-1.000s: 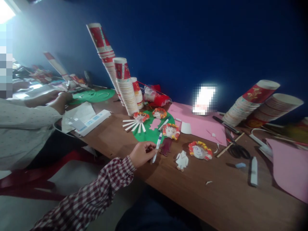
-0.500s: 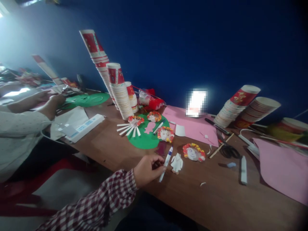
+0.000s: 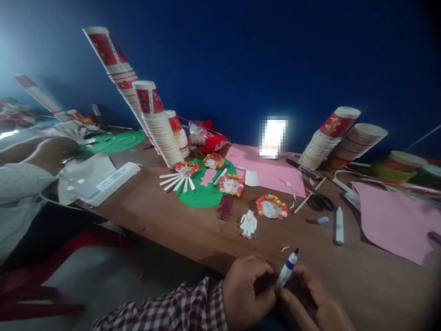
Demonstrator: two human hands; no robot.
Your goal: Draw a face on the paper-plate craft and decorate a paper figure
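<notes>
A white marker (image 3: 287, 270) with a purple band and dark tip points up between my two hands, at the table's front edge. My left hand (image 3: 248, 289), below a checked sleeve, has its thumb and forefinger pinched at the marker's side. The fingers of my right hand (image 3: 312, 299) are closed around its lower end, which they hide. Just beyond lies a white paper clothes cutout (image 3: 248, 224), with a dark maroon cutout (image 3: 225, 207) to its left. Behind it is a paper face (image 3: 272, 208) with a red and yellow frill.
More frilled paper faces and a pink cutout lie on a green sheet (image 3: 193, 198). Tall paper cup stacks (image 3: 160, 133) lean at the back. At right are scissors (image 3: 320, 201), another marker (image 3: 339, 226) and pink paper (image 3: 392, 220). A person sits at left near a power strip (image 3: 113, 181).
My left hand has brought the marker from beside the white cutout to the right and toward me. My right hand has come into view at it. The view has shifted slightly.
</notes>
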